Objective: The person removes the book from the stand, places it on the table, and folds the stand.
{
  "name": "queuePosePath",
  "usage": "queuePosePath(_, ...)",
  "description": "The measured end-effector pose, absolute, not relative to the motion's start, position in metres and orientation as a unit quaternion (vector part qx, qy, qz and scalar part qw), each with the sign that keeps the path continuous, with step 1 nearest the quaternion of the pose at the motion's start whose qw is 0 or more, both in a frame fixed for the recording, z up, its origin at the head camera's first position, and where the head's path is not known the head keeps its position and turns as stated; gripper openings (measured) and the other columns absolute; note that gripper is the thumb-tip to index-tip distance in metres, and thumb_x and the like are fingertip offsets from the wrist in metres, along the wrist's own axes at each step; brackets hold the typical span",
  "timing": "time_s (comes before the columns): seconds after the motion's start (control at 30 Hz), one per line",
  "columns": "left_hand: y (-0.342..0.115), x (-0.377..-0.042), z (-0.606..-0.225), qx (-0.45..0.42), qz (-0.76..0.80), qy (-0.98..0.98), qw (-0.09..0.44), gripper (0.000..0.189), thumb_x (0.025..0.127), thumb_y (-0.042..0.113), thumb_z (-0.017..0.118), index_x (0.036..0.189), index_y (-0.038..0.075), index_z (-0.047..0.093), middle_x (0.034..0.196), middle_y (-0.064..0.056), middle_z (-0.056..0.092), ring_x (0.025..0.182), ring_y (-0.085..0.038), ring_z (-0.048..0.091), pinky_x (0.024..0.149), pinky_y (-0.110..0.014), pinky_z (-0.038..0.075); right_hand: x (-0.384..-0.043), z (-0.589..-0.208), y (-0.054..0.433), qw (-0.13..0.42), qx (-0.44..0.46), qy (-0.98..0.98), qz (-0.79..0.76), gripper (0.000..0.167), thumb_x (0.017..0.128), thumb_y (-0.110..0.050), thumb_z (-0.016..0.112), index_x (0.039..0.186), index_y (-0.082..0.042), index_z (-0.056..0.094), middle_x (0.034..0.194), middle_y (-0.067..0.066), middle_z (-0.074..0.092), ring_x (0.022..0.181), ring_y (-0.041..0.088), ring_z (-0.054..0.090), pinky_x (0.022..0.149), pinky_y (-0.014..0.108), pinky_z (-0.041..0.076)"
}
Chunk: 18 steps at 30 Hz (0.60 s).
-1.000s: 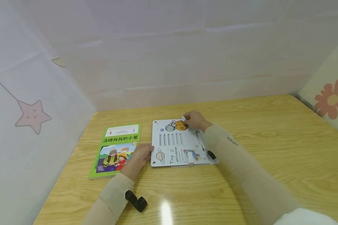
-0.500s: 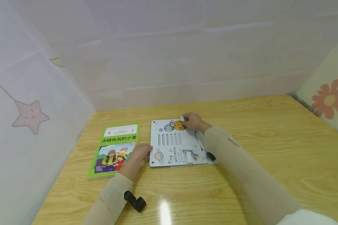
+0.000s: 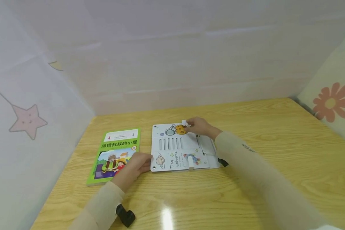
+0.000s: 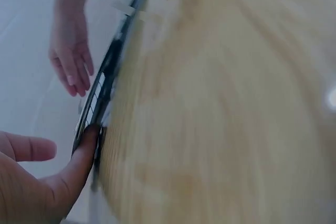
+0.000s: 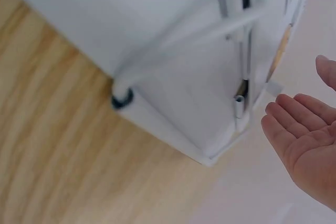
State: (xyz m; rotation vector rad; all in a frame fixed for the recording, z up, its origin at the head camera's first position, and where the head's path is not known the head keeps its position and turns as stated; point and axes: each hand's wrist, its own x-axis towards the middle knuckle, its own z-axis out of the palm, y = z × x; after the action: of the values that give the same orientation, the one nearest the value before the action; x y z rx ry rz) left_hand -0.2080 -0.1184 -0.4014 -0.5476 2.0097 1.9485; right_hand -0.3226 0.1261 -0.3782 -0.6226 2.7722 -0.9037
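Note:
A white book stand (image 3: 189, 145) printed with "Tiny universe", a planet and an astronaut lies flat on the wooden table. My left hand (image 3: 136, 164) is at its left edge; in the left wrist view one finger (image 4: 84, 150) touches the edge of the stand, the thumb held apart. Over the upper right of the stand is my right hand (image 3: 201, 125), beside a white page clip (image 3: 184, 122). Its fingers are extended, palm showing in the right wrist view, with nothing gripped. A second clip (image 3: 191, 162) sits along the lower edge. A white bent rod (image 5: 199, 38) crosses the stand.
A green picture book (image 3: 116, 156) lies left of the stand, partly behind my left hand. The wooden table (image 3: 264, 134) reaches right and forward to a pale wall cloth (image 3: 166, 64) with a printed star and flower.
My right hand has let go of the upper clip and shifted right, uncovering more of the stand's right side. The left fingers stay at the left edge. The head view has turned slightly.

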Motion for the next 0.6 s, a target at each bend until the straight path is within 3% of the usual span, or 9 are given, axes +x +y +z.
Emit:
queuePosePath(0.2,-0.131,-0.193,-0.389,-0.107,0.587,0.782,0.179,0.028,0.084,0.006,0.048,0.102,-0.015,0.049,0.087,-0.018,0.058,0.073,-0.023,0.059,0.067,-0.033,0.05,-0.306,-0.358,0.132,0.066,-0.263,0.917,-0.292,0.051,0.085,-0.024,0.055,0.123,0.007,0.041,0.122,0.02,0.045,0.109,0.032,0.043,0.091,0.041,0.035)
queuePosePath(0.37,-0.139,-0.186,-0.367,-0.011,0.463,0.871,0.166,0.024,0.085,0.011,0.051,0.086,-0.011,0.059,0.077,-0.012,0.06,0.072,-0.02,0.058,0.064,-0.033,0.05,-0.295,-0.346,0.136,0.054,-0.299,0.916,-0.262,0.049,0.084,-0.025,0.055,0.121,0.006,0.044,0.121,0.018,0.046,0.109,0.031,0.043,0.09,0.041,0.035)
queuePosePath(0.47,-0.141,-0.189,-0.351,0.032,0.421,0.897,0.132,0.028,0.086,0.017,0.05,0.094,-0.008,0.059,0.086,-0.014,0.059,0.08,-0.023,0.056,0.071,-0.036,0.048,-0.289,-0.342,0.14,0.051,-0.308,0.919,-0.242,0.048,0.085,-0.025,0.054,0.122,0.004,0.044,0.123,0.016,0.045,0.112,0.03,0.041,0.092,0.041,0.033)
queuePosePath(0.6,-0.139,-0.2,-0.336,0.088,0.363,0.926,0.06,0.044,0.089,0.026,0.047,0.119,-0.006,0.046,0.112,-0.019,0.052,0.102,-0.031,0.049,0.083,-0.042,0.041,-0.283,-0.336,0.144,0.047,-0.308,0.923,-0.227,0.051,0.088,-0.029,0.049,0.126,0.003,0.039,0.127,0.016,0.041,0.116,0.03,0.035,0.094,0.042,0.03)
